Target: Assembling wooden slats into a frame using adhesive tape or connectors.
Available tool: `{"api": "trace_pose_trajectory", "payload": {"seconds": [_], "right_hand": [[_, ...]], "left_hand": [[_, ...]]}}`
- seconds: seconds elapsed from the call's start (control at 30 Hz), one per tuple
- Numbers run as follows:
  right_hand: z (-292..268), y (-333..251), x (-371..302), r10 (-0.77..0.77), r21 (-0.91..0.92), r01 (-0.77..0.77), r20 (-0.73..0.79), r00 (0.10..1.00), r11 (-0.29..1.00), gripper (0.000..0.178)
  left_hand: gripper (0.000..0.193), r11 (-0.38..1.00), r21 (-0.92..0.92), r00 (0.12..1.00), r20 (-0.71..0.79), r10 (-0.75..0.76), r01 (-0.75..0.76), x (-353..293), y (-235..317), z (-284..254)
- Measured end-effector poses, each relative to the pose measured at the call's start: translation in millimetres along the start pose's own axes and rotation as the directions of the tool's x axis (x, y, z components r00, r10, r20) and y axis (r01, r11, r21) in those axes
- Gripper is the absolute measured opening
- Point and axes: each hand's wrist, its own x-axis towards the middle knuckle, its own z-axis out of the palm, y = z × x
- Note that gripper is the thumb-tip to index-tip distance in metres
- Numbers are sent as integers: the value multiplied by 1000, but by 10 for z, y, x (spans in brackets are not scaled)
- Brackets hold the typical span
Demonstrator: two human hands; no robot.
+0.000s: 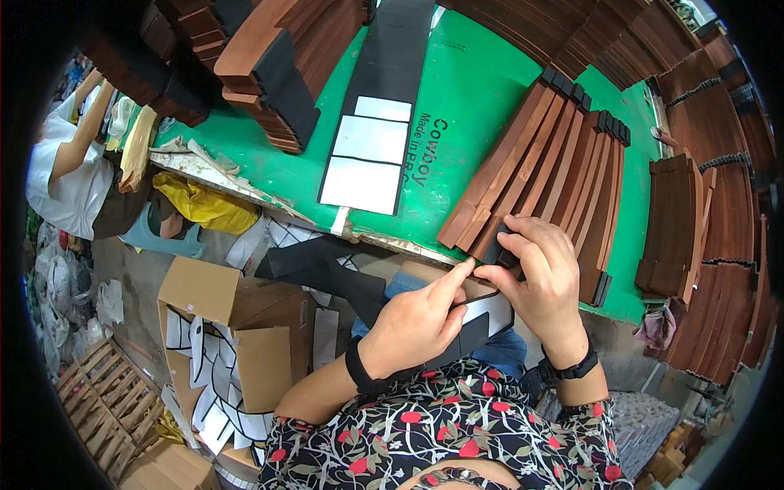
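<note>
Several curved brown wooden slats, black pads on their far ends, lie side by side on the green tabletop. At the near end of one slat, my right hand pinches a small black pad between thumb and fingers. My left hand has its index finger stretched to that slat's near corner, the other fingers curled; whatever they grip is hidden. Below both hands, a black sheet with white backing patches rests over my lap. Another black strip with white patches lies flat on the table, left of the slats.
Slat stacks stand at the back left, and more stacks line the right side. An open cardboard box holding black-and-white scraps sits at lower left. The green table's chipped near edge runs before me. Another person is at far left.
</note>
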Motion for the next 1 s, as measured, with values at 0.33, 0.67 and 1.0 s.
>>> {"api": "trace_pose_trajectory", "payload": {"seconds": [0.33,0.67,1.0], "right_hand": [[19,6,8,-1,-11,1,-1,1000,1000,45],[12,-12,19,13,-37,-13,17,1000,999,44],[21,-6,14,7,-60,-6,16,1000,998,44]], "left_hand": [[66,1000,-5,1000,11,8,-8,-9,-1,17],[66,998,-16,998,-19,59,-59,-11,-31,42],[68,997,-6,997,-35,73,-73,-12,-31,58]]}}
